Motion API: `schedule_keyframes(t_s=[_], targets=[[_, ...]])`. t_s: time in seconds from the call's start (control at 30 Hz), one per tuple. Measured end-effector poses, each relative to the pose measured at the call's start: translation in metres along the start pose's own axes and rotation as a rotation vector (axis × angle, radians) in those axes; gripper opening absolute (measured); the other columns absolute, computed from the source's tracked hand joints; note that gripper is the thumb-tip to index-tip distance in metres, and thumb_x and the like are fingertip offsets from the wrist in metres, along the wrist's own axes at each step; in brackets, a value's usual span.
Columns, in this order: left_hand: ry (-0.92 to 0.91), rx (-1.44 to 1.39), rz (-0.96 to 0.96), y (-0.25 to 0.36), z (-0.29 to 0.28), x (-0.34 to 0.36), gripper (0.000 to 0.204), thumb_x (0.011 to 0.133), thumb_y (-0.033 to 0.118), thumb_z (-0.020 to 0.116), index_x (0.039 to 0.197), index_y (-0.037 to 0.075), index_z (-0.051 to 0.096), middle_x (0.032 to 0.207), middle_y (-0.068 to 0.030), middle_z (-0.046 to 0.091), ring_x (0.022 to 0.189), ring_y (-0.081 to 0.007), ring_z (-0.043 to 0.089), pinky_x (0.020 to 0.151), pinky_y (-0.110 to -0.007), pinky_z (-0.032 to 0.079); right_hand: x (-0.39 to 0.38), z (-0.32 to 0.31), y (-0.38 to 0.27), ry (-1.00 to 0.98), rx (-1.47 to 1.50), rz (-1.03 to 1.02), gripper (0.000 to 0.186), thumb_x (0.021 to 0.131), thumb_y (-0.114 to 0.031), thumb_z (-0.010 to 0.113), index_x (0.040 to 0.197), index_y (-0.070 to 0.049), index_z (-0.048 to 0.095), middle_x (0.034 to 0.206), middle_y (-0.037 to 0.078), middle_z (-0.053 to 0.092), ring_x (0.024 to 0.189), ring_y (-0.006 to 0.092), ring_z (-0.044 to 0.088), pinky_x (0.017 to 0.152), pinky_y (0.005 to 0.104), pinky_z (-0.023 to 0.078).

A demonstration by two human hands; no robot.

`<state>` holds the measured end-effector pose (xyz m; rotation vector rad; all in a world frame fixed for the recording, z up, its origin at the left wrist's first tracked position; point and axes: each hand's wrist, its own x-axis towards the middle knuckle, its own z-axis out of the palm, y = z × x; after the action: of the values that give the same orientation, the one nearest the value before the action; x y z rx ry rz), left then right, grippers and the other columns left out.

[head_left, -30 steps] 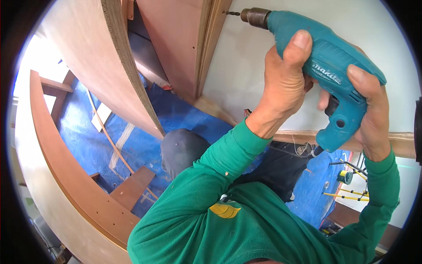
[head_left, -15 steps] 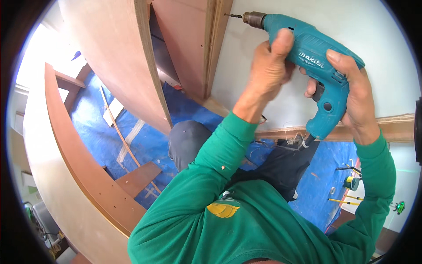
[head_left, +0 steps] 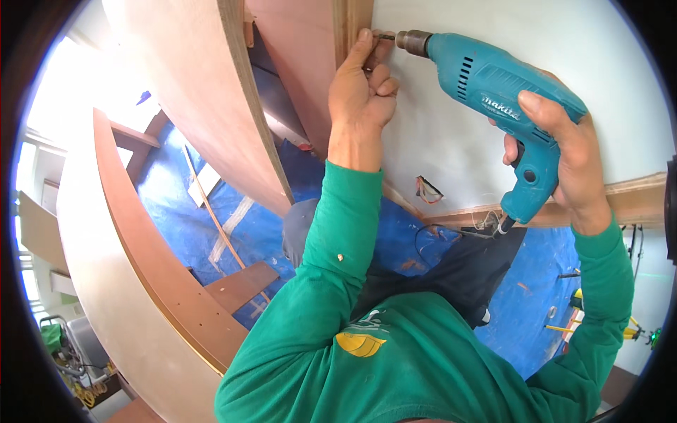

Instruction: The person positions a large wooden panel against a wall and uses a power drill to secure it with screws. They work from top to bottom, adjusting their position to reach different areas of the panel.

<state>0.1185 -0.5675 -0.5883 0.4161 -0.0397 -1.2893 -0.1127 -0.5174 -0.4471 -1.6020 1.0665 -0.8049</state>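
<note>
- Head view, far left: a long curved plywood panel [head_left: 134,282] swept down the left side, pale on its face with a brown strip along its inner edge; past it lay blue floor sheeting [head_left: 183,211], with thin wooden battens [head_left: 215,225] and a flat brown board [head_left: 243,285] lying on top.
- Next over, a second big bent plywood sheet [head_left: 190,92] leaned from the top edge down toward the middle; its brown edge ran diagonally.
- At top centre stood an upright wooden strip [head_left: 351,21] fixed against the white wall [head_left: 451,141]; the left hand [head_left: 361,99] was raised to it, its fingers curled loosely, thumb and forefinger pinched at the strip right where the drill bit [head_left: 386,35] met the wood; whether a screw sat between those fingertips I could not tell.
- A green sleeve [head_left: 331,240] ran from that wrist down to the green shirt filling the lower middle.
- To the right, the teal power drill [head_left: 493,84] lay nearly level, high against the wall, chuck pointing left with its tip touching the wooden strip; its handle slanted down and right.
- The right hand [head_left: 564,162] was wrapped tight round the drill's handle; the index finger lay along the body above the grip.
- Behind it a wooden rail [head_left: 635,201] crossed the wall; loose wires [head_left: 427,190] poked from a small hole below the drill.
- Far right, low down, yellow tools [head_left: 585,310] lay on the blue sheeting.
</note>
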Motion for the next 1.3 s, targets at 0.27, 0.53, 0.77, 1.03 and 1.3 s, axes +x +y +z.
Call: schedule_keyframes(t_s=[0.27,0.53,0.77,1.03,1.3], targets=[[-0.179,0.023,-0.151,0.015,-0.019,0.039,0.024,0.103,0.03,0.072,0.109,0.007,0.075,0.093,-0.0054,0.075,0.05,-0.0069,0.038,0.046,-0.023,0.031,-0.019,-0.018,0.029,-0.005,0.024,-0.023,0.055,0.097,-0.036,0.066,0.131,0.007,0.061,0.095,0.016,0.07,0.074,0.0204,0.068,0.063,0.0352,0.057],[-0.318,0.529,-0.067,0.029,-0.027,-0.002,0.027,0.113,0.018,0.053,0.128,-0.004,0.062,0.086,-0.0028,0.064,0.049,-0.0033,0.034,0.042,-0.019,0.032,-0.121,-0.014,0.156,0.136,0.369,0.1,0.062,0.09,-0.023,0.072,0.139,0.011,0.057,0.11,0.02,0.073,0.082,0.0236,0.072,0.069,0.0343,0.06],[-0.164,0.563,-0.033,0.043,-0.081,-0.03,0.041,0.11,0.008,0.05,0.147,-0.01,0.046,0.084,-0.0015,0.057,0.054,-0.0035,0.038,0.042,-0.019,0.033,-0.091,0.023,0.239,0.062,0.497,0.597,0.055,0.091,-0.026,0.078,0.132,0.008,0.063,0.101,0.014,0.071,0.075,0.0204,0.072,0.066,0.0341,0.059],[0.031,0.353,0.028,0.045,-0.117,-0.032,0.017,0.105,0.009,0.05,0.111,-0.004,0.06,0.08,-0.0059,0.055,0.055,-0.0096,0.045,0.038,-0.02,0.035,-0.03,0.079,0.315,-0.049,0.596,0.633,0.049,0.096,-0.033,0.077,0.121,0.008,0.066,0.096,0.016,0.071,0.075,0.0251,0.074,0.067,0.0384,0.062],[0.128,0.85,0.28,0.039,-0.11,-0.038,0.023,0.11,0.025,0.059,0.097,0.005,0.06,0.075,-0.0012,0.057,0.06,-0.0111,0.052,0.044,-0.02,0.036,0.024,0.144,0.389,-0.047,0.661,0.869,0.048,0.092,-0.028,0.08,0.12,0.007,0.064,0.096,0.018,0.069,0.079,0.0303,0.074,0.071,0.0429,0.063]])
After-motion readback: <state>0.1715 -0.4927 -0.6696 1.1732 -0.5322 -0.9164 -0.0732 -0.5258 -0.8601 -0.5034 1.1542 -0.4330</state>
